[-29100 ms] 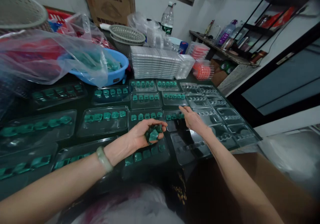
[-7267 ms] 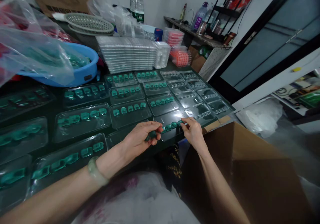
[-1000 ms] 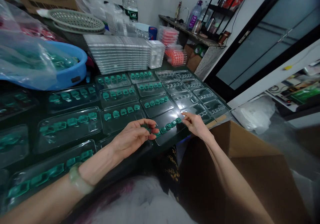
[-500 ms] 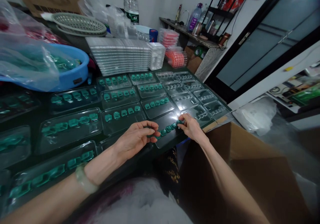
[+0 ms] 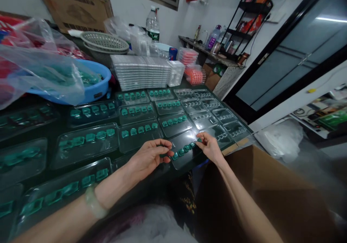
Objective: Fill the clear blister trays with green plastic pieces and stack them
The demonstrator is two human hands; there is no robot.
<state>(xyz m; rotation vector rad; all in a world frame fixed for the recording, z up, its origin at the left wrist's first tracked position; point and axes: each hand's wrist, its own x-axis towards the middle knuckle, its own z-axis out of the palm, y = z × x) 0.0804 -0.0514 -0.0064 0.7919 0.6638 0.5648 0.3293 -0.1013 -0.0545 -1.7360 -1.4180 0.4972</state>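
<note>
My right hand (image 5: 210, 147) pinches a small green translucent piece (image 5: 199, 140) at the right end of a clear plastic tray (image 5: 180, 164). Along that tray runs a row of green pieces (image 5: 186, 148) of the same kind. By the row's left end is my left hand (image 5: 154, 158), its fingers loosely curled and apart, with nothing visible in them. A pale bangle (image 5: 94, 201) circles the left wrist. Behind both hands, more clear trays (image 5: 176, 129) with green pieces lie in rows, and trays without green pieces (image 5: 204, 119) lie to the right.
A blue basin (image 5: 101, 87) with green items under clear plastic stands back left. Stacked clear trays (image 5: 143, 73) and red-filled packs (image 5: 195, 75) line the table's rear. Below the right forearm is an open cardboard box (image 5: 267, 167); a white plastic bag (image 5: 282, 138) lies beyond.
The view has tilted up slightly, so everything sits lower in the picture. My right hand remains at the row's right end, and my left hand has barely moved.
</note>
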